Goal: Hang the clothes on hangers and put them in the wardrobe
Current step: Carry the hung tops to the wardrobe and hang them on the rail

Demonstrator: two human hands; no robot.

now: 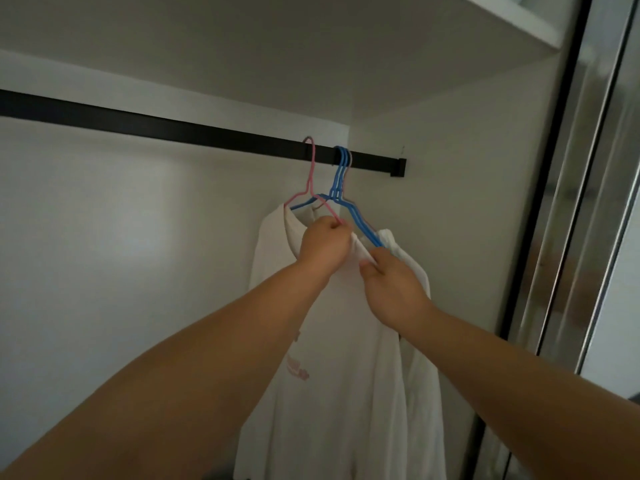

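Observation:
A black rail (173, 128) crosses the wardrobe. A pink hanger (310, 174) hooks over it, and beside that hang two or three blue hangers (341, 178). White garments (332, 358) hang from them, one with a pink print. My left hand (323, 245) grips the pink hanger's right arm at the white shirt's collar. My right hand (388, 282) pinches a fold of white cloth just below the blue hangers' right arm.
The rail ends in a black bracket (398, 168) on the wardrobe's right wall. A white shelf (502, 19) runs overhead. A mirrored sliding door (588, 202) with a dark frame stands at the right. Bare rail stretches to the left.

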